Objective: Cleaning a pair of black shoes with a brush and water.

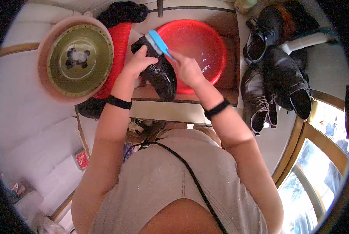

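Note:
My left hand [140, 62] grips a glossy black shoe [165, 79] near its upper end, thumb and fingers spread over the dark leather. The shoe is tilted, its toe pointing down towards me, beside the left rim of a red plastic basin [222, 55] that holds water. In my right hand [187, 68] is the handle of a light blue scrubbing brush [158, 41]. The brush's white bristles rest against or just over the shoe's upper end; exact contact cannot be told. Black bands circle both wrists.
At the left stands a pink basin [42, 64] with a patterned green inside. A red perforated plastic piece [118, 52] lies beside it. Another dark shoe [123, 13] sits at the top, and several dark shoes [282, 64] are at the right. A black cable [189, 169] crosses my front.

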The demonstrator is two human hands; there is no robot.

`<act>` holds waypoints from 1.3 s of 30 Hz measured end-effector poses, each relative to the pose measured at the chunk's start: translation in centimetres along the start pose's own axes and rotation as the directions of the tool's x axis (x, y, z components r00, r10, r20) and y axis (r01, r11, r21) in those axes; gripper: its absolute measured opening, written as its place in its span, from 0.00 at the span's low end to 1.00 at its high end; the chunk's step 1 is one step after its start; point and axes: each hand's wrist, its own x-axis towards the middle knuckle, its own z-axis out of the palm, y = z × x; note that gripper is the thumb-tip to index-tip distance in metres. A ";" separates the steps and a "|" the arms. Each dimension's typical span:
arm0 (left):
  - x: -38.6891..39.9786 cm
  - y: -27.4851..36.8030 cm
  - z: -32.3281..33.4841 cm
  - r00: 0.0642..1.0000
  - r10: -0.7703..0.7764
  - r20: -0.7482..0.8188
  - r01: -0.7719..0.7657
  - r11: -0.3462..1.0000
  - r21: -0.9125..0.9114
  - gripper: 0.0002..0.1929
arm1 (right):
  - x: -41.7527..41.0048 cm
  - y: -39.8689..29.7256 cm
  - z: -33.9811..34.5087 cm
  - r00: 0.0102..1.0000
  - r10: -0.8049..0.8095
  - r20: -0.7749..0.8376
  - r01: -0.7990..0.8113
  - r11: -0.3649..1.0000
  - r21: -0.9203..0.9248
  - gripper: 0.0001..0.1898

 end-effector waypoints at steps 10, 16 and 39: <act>-0.3 0.6 -1.4 0.997 0.067 -0.026 -0.061 0.979 0.193 0.25 | -3.1 -0.7 -1.4 0.996 -0.044 0.077 0.048 0.998 -0.042 0.16; -0.1 3.7 -1.6 0.995 0.036 0.093 -0.060 0.961 0.270 0.23 | 3.9 -0.1 -1.1 0.997 -0.007 -0.079 0.002 0.998 -0.063 0.16; 2.7 -3.8 -1.6 0.993 -0.050 0.105 -0.032 0.749 0.662 0.30 | -1.5 12.1 4.0 0.945 0.296 0.136 -0.310 0.946 0.094 0.17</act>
